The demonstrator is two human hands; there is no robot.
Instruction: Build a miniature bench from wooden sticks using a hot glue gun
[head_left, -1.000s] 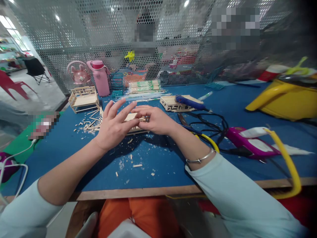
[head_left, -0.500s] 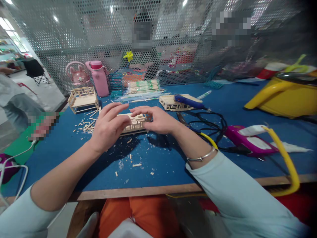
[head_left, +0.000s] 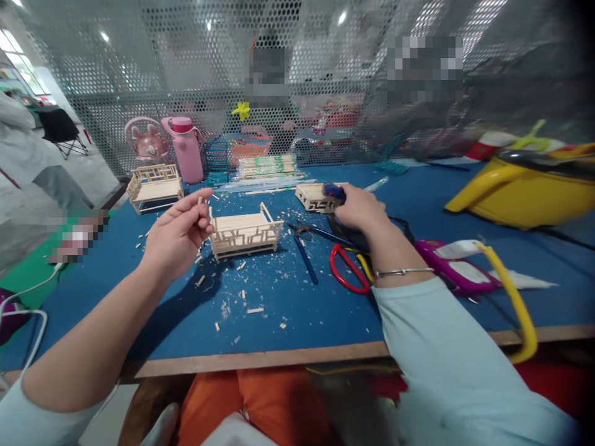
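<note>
My left hand point(head_left: 174, 238) pinches a short wooden stick piece point(head_left: 200, 202) between thumb and fingertips. Just right of it, a miniature bench point(head_left: 244, 238) made of thin wooden sticks stands upright on the blue table. My right hand point(head_left: 362, 210) is wrapped round a blue-handled corded tool point(head_left: 333, 191) over a low, flat stick model point(head_left: 310, 197). The tool's working end cannot be made out. Below that hand lie blue-handled pliers point(head_left: 304, 248) and scissors with red and yellow handles point(head_left: 344, 269).
Another stick bench point(head_left: 155, 189) stands at the back left, before a pink bottle point(head_left: 189, 155). Wood scraps point(head_left: 255, 310) litter the blue tabletop point(head_left: 302, 334). Packed sticks point(head_left: 267, 166) lie along the perforated screen. A purple glue gun point(head_left: 450, 266) and yellow container point(head_left: 525, 186) are at right.
My hands have parted from the middle bench. The left has drawn back leftward and shows a stick piece in its fingers; the right has moved right and taken hold of the blue-handled tool.
</note>
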